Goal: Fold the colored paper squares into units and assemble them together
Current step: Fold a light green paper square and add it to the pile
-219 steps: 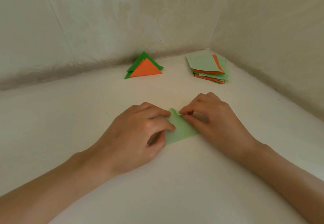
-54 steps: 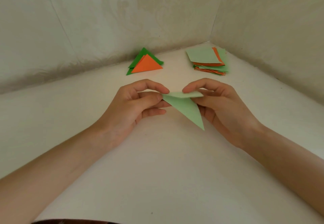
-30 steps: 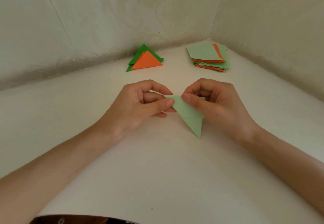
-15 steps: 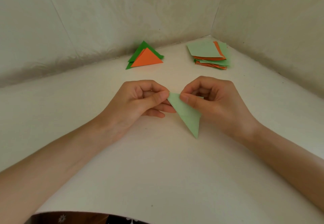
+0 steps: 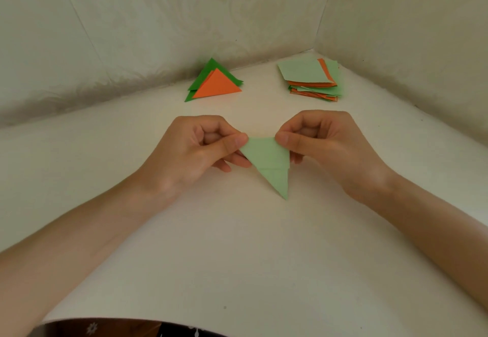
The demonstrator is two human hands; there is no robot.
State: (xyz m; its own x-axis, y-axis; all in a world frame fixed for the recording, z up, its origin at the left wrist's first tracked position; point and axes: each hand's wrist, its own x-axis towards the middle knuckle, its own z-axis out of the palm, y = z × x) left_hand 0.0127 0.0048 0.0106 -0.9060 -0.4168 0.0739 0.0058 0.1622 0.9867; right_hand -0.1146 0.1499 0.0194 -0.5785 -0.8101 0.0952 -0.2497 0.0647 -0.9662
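A light green paper piece [image 5: 269, 162], folded into a triangle with its tip pointing down toward me, hangs just above the white table. My left hand [image 5: 195, 151] pinches its upper left corner between thumb and forefinger. My right hand [image 5: 330, 146] pinches the upper right corner the same way. A horizontal crease crosses the triangle low down. At the back, folded triangular units [image 5: 215, 83], orange on top of dark green, lie stacked. A pile of flat light green and orange paper squares [image 5: 311, 78] sits in the back right corner.
The white table [image 5: 237, 244] is boxed in by pale walls at the back [image 5: 158, 33] and on the right [image 5: 409, 46]. The table's near edge [image 5: 132, 319] runs along the bottom, with dark patterned fabric below it.
The green paper went from being pressed flat on the table to being lifted and held as a folded triangle. In the last second both hands shifted to the two upper corners and the flat face turned toward me.
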